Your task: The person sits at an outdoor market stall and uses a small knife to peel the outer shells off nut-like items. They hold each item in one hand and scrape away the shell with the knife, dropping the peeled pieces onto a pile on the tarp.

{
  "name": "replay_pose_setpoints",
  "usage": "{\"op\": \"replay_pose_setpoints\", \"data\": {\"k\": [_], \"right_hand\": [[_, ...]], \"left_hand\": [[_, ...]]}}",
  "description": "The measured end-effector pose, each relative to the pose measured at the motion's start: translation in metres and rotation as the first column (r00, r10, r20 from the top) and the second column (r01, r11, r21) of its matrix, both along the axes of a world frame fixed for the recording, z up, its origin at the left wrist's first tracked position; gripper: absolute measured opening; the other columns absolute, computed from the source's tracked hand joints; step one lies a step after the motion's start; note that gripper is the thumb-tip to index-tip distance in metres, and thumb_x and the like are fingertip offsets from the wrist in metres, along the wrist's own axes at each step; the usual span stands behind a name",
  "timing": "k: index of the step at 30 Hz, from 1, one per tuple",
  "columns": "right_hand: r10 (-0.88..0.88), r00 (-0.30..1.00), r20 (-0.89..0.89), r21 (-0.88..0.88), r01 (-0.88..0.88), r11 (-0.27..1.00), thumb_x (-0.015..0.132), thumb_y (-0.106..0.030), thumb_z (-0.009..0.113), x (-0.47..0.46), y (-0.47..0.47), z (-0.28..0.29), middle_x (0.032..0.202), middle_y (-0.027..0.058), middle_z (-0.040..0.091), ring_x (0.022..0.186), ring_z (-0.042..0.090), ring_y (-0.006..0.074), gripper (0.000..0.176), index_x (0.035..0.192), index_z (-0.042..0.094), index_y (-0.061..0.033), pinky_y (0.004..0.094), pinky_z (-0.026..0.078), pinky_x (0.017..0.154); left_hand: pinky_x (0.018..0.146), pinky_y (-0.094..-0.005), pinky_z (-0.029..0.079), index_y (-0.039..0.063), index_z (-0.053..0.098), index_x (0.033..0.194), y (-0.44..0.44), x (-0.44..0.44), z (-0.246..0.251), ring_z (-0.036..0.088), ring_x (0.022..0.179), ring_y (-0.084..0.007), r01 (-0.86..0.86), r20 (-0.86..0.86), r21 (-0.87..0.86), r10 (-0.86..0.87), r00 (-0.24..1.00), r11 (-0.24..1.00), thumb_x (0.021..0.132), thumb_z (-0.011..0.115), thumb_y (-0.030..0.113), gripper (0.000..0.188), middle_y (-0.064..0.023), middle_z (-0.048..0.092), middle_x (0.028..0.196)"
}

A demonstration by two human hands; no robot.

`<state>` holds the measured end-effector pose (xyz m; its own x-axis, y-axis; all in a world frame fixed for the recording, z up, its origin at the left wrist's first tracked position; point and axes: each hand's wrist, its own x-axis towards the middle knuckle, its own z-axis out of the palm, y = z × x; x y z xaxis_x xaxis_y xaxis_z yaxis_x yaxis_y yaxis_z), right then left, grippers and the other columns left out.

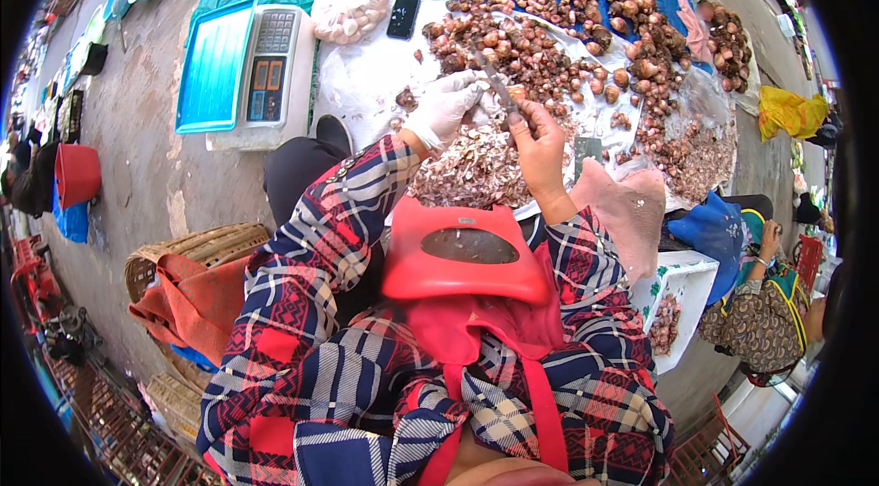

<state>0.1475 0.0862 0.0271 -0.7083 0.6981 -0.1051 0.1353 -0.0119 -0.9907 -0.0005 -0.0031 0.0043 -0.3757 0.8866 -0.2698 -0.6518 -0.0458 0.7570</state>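
Observation:
My left hand (445,107), in a white glove, is raised over a heap of peel scraps (467,167). Its fingers are bent together near the blade; whether a corm sits in them cannot be told. My bare right hand (539,143) grips a knife (496,82) by its lower end, the dull metal blade pointing up and to the left. Beyond both hands, many brown-and-pink taro corms (515,43) lie spread on white and blue sheets. A clear bag of peeled pale corms (354,9) stands at the upper left of the sheet, beside a black phone (403,16).
A digital scale (271,67) with a blue tray (214,67) stands to the left. A red plastic stool (467,252) is close before me. A wicker basket (199,246) sits lower left, a white foam box (687,280) lower right. Another person (755,321) sits at the right.

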Motion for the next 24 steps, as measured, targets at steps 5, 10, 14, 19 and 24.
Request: {"op": "replay_pose_setpoints", "data": {"k": [5,10,14,19,24], "right_hand": [[0.007,1.000,0.018,0.064,-0.008,0.998,0.089,-0.008,0.061,0.000,0.001,-0.003,0.080,-0.0011,0.058,0.068,0.049,0.0050,0.020,0.106,0.060,0.0039,0.0212,0.041,0.060],[-0.027,1.000,0.011,0.061,0.026,0.998,0.089,-0.008,0.061,0.001,-0.001,-0.006,0.081,-0.0008,0.060,0.070,0.050,0.0053,0.022,0.107,0.060,0.0035,0.0217,0.042,0.062],[-0.011,1.000,-0.008,0.091,0.012,0.996,0.089,-0.006,0.060,0.000,-0.001,-0.002,0.081,-0.0012,0.059,0.072,0.050,0.0052,0.020,0.106,0.059,0.0039,0.0211,0.042,0.063],[-0.001,1.000,-0.030,0.071,0.003,0.997,0.089,-0.005,0.060,-0.001,-0.004,0.002,0.080,-0.0004,0.059,0.073,0.051,0.0058,0.016,0.102,0.058,0.0038,0.0218,0.043,0.064],[-0.033,0.999,-0.004,0.210,0.033,0.977,0.087,-0.006,0.062,-0.001,-0.002,-0.004,0.084,0.0049,0.063,0.077,0.057,0.0090,0.018,0.103,0.060,0.0033,0.0243,0.046,0.068]], "left_hand": [[0.058,-0.0223,0.045,0.002,0.059,0.100,-0.001,0.005,0.004,0.055,0.064,-0.0099,-0.019,0.135,0.076,0.008,0.991,0.997,0.096,0.048,0.012,0.015,-0.0027,0.062,0.079],[0.061,-0.0223,0.045,0.000,0.059,0.107,-0.001,0.007,0.008,0.057,0.069,-0.0101,0.014,0.181,0.142,-0.040,0.983,0.990,0.094,0.048,0.007,0.018,-0.0037,0.063,0.085],[0.064,-0.0213,0.046,-0.001,0.059,0.108,0.001,0.009,0.017,0.058,0.074,-0.0097,-0.034,0.177,0.133,0.010,0.984,0.991,0.093,0.049,0.007,0.019,-0.0042,0.064,0.091],[0.064,-0.0237,0.045,-0.001,0.057,0.105,-0.002,0.007,0.008,0.057,0.072,-0.0124,0.046,0.211,0.193,-0.087,0.974,0.980,0.092,0.051,0.008,0.016,-0.0048,0.062,0.086],[0.067,-0.0248,0.046,0.000,0.056,0.107,0.000,0.007,-0.001,0.057,0.072,-0.0135,0.057,0.164,0.241,-0.099,0.981,0.969,0.092,0.052,0.009,0.018,-0.0051,0.062,0.086]]}}
